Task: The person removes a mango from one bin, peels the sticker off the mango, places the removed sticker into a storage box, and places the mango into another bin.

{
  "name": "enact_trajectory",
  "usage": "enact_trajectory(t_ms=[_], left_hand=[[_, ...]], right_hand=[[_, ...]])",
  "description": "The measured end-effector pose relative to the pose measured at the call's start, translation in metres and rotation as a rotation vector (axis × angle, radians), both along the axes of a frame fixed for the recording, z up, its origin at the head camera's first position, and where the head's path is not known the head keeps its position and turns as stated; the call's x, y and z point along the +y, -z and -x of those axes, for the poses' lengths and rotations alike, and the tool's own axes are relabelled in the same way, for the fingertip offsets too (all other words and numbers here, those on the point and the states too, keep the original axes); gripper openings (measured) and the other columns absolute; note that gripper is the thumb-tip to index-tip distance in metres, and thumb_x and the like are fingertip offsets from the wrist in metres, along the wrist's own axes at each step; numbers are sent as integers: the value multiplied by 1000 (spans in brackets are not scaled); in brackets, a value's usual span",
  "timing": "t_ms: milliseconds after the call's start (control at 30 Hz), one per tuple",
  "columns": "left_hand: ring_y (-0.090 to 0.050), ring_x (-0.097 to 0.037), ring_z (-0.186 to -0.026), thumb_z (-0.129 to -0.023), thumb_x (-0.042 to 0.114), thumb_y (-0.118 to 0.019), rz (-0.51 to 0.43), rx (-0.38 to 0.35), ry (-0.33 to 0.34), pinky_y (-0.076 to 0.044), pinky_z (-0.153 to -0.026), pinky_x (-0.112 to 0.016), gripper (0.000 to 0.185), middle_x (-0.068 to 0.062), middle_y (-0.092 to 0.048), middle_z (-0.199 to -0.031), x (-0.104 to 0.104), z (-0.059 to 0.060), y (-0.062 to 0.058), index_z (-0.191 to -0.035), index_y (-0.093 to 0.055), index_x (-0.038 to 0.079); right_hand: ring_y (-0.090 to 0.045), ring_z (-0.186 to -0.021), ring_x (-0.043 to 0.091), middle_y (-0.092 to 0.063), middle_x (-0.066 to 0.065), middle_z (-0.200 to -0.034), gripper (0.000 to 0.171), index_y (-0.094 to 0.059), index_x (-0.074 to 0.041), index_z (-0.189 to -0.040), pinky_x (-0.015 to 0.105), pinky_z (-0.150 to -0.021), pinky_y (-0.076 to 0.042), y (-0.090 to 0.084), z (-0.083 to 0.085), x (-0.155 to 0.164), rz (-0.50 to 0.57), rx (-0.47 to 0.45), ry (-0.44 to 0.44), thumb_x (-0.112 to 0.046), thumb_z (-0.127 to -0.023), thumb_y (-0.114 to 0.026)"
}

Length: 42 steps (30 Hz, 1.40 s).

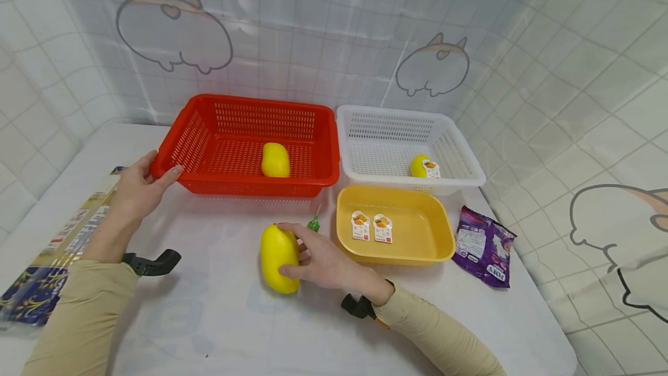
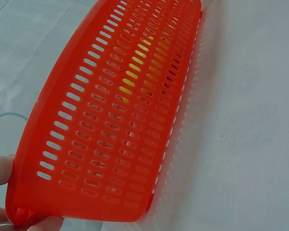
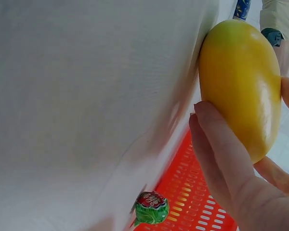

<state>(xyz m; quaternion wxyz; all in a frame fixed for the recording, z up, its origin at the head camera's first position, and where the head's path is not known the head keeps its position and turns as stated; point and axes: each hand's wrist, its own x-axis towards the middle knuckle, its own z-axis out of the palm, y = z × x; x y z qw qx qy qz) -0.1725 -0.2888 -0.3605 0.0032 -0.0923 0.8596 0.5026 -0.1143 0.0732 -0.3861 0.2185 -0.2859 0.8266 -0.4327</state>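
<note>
Right hand [image 1: 323,260] wraps yellow mango [image 1: 279,258] mid-table; looks smooth, firm, slippery, so grip its middle. Left hand [image 1: 140,187] grips red basket [image 1: 219,149] at near-left corner.

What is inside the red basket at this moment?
Inside the red basket lies one yellow mango, near the middle of the floor. Nothing else shows there. The left hand holds the basket's near left corner.

Left of the left hand [image 1: 137,190], a printed package [image 1: 52,248] is cut by the edge; its text is too small to read.
</note>
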Motion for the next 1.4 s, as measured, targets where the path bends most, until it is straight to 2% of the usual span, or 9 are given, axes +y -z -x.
enact_trajectory(t_ms=[500,633,767,1000,1400], left_hand=[[-26,-46,-144,-100,54,-45,-14,-9,2,-29,-114,-60,92,-25,-12,-164,1,-1,-3,-159,9,8],[-27,-45,-143,-99,57,-45,-13,-10,0,-29,-114,-60,95,-25,-13,-164,1,-1,-2,-159,9,8],[-26,-46,-143,-98,58,-46,-17,-11,-4,-30,-114,-61,96,-25,-13,-164,2,-2,-2,-159,9,8],[-27,-46,-143,-98,59,-46,-13,-15,-11,-30,-114,-61,96,-25,-13,-164,2,-2,-3,-159,8,9],[-25,-46,-144,-99,58,-45,-8,-28,-11,-30,-113,-61,94,-24,-11,-165,1,-2,-2,-159,9,10]], right_hand=[[-55,-106,15,-53,-8,-139,73,-40,-30,-152,25,-90,-55,-2,1,-3,-4,29,12,-27,-89,-77],[-55,-106,15,-54,-9,-137,73,-40,-31,-151,23,-87,-55,-4,-2,-3,-13,23,17,-27,-89,-77],[-55,-106,17,-55,-8,-135,73,-40,-30,-151,20,-85,-55,-9,-2,-3,4,25,-1,-25,-88,-78],[-56,-108,22,-54,-7,-132,74,-41,-28,-151,23,-86,-57,-23,2,-1,50,9,-13,-22,-88,-78],[-59,-106,20,-55,-6,-129,71,-43,-31,-148,23,-84,-58,-37,8,3,87,-5,2,-22,-87,-79]])
